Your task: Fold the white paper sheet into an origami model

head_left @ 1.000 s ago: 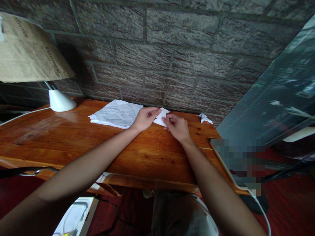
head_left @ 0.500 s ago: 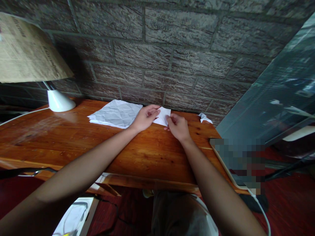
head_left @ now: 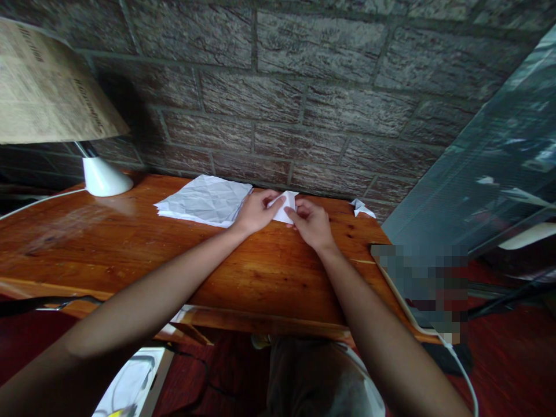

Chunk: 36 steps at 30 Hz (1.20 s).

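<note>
A small folded white paper [head_left: 286, 207] lies at the far side of the wooden table [head_left: 174, 255], close to the brick wall. My left hand [head_left: 255, 212] pinches its left edge with thumb and fingers. My right hand [head_left: 311, 222] presses and pinches its right edge with curled fingers. Just left of my left hand sits a stack of creased white sheets [head_left: 203, 200]. A small folded white paper piece [head_left: 361, 208] rests to the right of my right hand.
A lamp with a white base [head_left: 105, 175] and a printed paper shade [head_left: 47, 92] stands at the table's back left, its white cable trailing left. A brick wall [head_left: 304, 98] backs the table. A glass-fronted panel [head_left: 486, 156] rises at the right.
Both hands have closed in on the small paper, narrowing it into a tighter fold. It has shifted slightly toward the wall.
</note>
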### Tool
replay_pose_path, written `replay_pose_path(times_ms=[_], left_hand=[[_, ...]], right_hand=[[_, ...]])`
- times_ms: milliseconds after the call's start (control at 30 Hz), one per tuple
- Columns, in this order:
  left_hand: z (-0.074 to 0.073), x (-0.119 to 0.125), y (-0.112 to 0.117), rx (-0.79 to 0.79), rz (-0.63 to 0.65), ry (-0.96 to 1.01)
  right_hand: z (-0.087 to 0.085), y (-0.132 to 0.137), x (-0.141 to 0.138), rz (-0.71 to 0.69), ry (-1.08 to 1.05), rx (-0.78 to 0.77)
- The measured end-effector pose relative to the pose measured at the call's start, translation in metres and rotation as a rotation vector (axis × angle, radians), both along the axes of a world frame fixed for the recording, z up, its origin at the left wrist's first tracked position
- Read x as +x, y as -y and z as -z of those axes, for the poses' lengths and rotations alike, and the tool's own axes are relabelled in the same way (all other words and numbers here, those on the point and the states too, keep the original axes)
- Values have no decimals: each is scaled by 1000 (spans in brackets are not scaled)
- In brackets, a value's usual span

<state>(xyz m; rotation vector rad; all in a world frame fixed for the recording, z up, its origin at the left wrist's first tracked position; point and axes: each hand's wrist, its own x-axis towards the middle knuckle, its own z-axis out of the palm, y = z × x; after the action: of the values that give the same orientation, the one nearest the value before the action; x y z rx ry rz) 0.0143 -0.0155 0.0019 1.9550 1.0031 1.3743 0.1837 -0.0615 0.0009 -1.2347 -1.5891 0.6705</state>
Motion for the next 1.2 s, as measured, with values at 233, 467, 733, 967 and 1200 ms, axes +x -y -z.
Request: replay_pose_path(times_ms=[233, 467, 733, 967, 1200], left_hand=[[5, 3, -1, -63, 49, 1], [5, 4, 2, -92, 20, -63], [4, 3, -1, -51, 120, -61], [1, 3, 1, 19, 190, 120], [-2, 7, 3, -42, 239, 152]], right_hand=[[0, 1, -1, 40, -6, 2], [1, 1, -2, 29, 7, 22], [3, -1, -3, 37, -16, -20], [-1, -3, 0, 22, -209, -60], [-7, 2, -3, 13, -250, -1]])
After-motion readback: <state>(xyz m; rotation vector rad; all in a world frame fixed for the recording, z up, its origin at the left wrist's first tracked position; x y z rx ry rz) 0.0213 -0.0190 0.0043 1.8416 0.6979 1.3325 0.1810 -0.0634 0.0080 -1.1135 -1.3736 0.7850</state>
